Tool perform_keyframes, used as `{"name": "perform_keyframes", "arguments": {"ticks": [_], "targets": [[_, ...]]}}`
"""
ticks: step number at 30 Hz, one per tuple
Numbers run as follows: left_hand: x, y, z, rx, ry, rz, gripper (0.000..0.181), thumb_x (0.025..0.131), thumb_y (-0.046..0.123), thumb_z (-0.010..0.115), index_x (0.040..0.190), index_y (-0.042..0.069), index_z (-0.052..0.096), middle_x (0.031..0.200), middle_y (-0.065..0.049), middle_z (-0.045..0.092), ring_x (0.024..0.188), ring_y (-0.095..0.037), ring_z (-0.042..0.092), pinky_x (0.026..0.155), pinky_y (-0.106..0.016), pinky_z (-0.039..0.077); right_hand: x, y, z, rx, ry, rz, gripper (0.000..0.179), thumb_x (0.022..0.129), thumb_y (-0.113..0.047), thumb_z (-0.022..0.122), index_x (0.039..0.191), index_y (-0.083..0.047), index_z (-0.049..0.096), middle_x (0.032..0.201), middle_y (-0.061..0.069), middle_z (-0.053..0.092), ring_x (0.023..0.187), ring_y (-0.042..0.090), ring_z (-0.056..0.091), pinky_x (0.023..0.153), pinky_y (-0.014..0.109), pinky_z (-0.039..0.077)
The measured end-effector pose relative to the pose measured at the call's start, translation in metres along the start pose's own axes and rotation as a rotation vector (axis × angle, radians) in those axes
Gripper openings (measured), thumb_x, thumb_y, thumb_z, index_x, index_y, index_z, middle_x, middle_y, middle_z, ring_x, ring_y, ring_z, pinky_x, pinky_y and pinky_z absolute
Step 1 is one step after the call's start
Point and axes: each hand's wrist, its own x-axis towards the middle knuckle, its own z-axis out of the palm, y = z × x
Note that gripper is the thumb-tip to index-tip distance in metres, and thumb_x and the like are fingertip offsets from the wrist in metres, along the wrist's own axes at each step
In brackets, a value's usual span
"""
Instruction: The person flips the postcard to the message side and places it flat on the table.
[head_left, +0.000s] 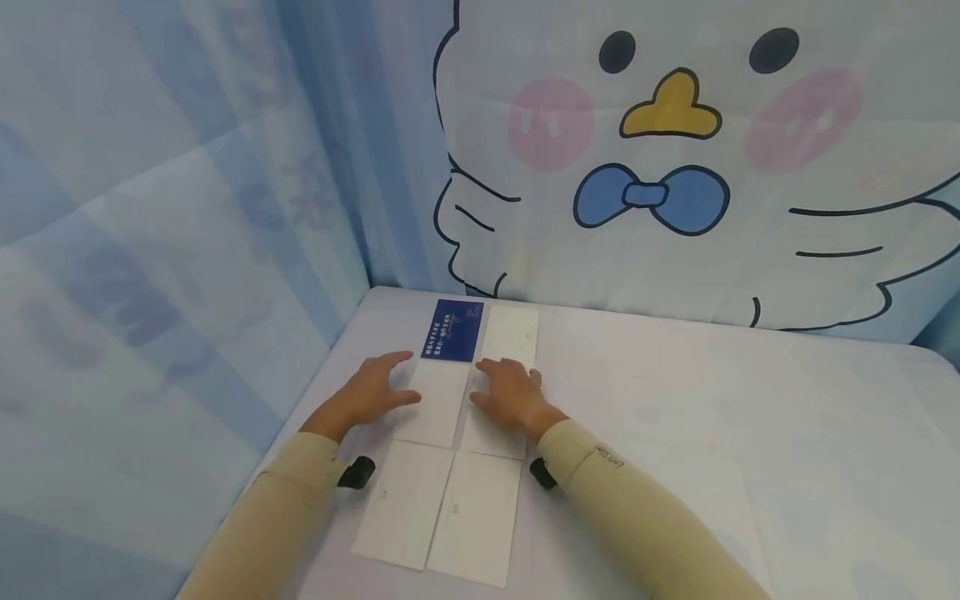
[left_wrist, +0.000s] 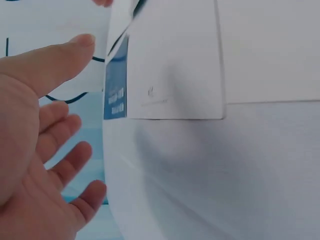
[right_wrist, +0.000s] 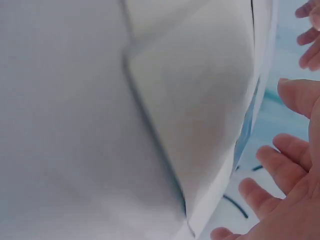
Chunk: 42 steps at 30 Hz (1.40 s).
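White rectangular cards lie flat in two columns on the white table. The far left one is a blue card (head_left: 453,330) with white lettering; beside it is a white far right card (head_left: 514,327). My left hand (head_left: 366,393), its fingers spread and holding nothing, is at the left edge of the middle left card (head_left: 433,407). Over the middle right card (head_left: 487,440) is my right hand (head_left: 513,395), palm down with relaxed fingers, hiding part of it. In the left wrist view, the left hand's fingers (left_wrist: 75,155) are apart with nothing between them.
Nearer me lie two more white cards, the front left card (head_left: 405,502) and the front right card (head_left: 477,518), each with a small mark. A patterned curtain (head_left: 150,250) borders the table's left and back. Bare white tabletop (head_left: 712,450) stretches to the right.
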Motion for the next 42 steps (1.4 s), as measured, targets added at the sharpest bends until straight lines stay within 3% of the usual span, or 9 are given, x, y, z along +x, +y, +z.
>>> {"name": "perform_keyframes", "arguments": {"ticks": [9,16,25,30,37,42], "targets": [[0.045,0.002,-0.020,-0.036,0.070,-0.018,0.068,0.095,0.023,0.070,0.155,0.018,0.039,0.160,-0.015,0.031,0.145,-0.038,0.028,0.115,-0.057,0.027,0.037,0.023,-0.026,-0.140,-0.020,-0.012,0.060,0.099,-0.042,0.059,0.151,-0.012,0.046,0.154,0.007,0.044,0.146,0.032,0.029,0.116,0.059,0.022],[0.073,0.002,-0.014,-0.066,0.003,-0.021,0.075,0.094,0.024,0.071,0.158,0.019,0.033,0.164,-0.007,0.026,0.149,-0.031,0.021,0.118,-0.052,0.021,0.062,0.015,-0.033,-0.160,-0.021,-0.020,0.067,0.096,-0.043,0.065,0.152,-0.013,0.044,0.153,0.006,0.045,0.146,0.032,0.029,0.115,0.058,0.024],[0.101,0.003,-0.001,-0.114,0.006,-0.016,0.065,0.096,0.028,0.067,0.155,0.019,0.040,0.159,-0.012,0.034,0.147,-0.034,0.026,0.118,-0.054,0.021,0.086,0.012,-0.018,-0.183,-0.059,-0.034,0.067,0.096,-0.046,0.065,0.151,-0.013,0.044,0.153,0.007,0.045,0.146,0.033,0.028,0.115,0.058,0.024],[0.106,0.001,0.007,-0.115,0.002,-0.007,0.062,0.097,0.024,0.066,0.154,0.016,0.041,0.161,-0.007,0.031,0.148,-0.031,0.026,0.118,-0.051,0.021,0.091,0.007,-0.013,-0.187,-0.079,-0.052,0.066,0.097,-0.045,0.063,0.152,-0.014,0.044,0.153,0.007,0.045,0.147,0.034,0.026,0.115,0.061,0.021],[0.105,0.001,0.012,0.015,-0.052,-0.093,0.061,0.099,0.037,0.061,0.155,0.026,0.040,0.158,-0.016,0.035,0.143,-0.041,0.032,0.113,-0.063,0.027,0.094,0.001,-0.011,-0.233,-0.148,-0.027,0.068,0.098,-0.049,0.059,0.154,-0.015,0.040,0.155,0.008,0.043,0.148,0.034,0.022,0.116,0.063,0.018],[0.107,0.001,0.012,0.070,-0.060,-0.068,0.060,0.101,0.038,0.058,0.155,0.024,0.039,0.157,-0.016,0.036,0.143,-0.041,0.033,0.112,-0.064,0.027,0.098,0.003,-0.009,-0.281,-0.149,-0.038,0.064,0.099,-0.048,0.058,0.153,-0.016,0.043,0.153,0.007,0.045,0.148,0.033,0.024,0.116,0.063,0.016]]}}
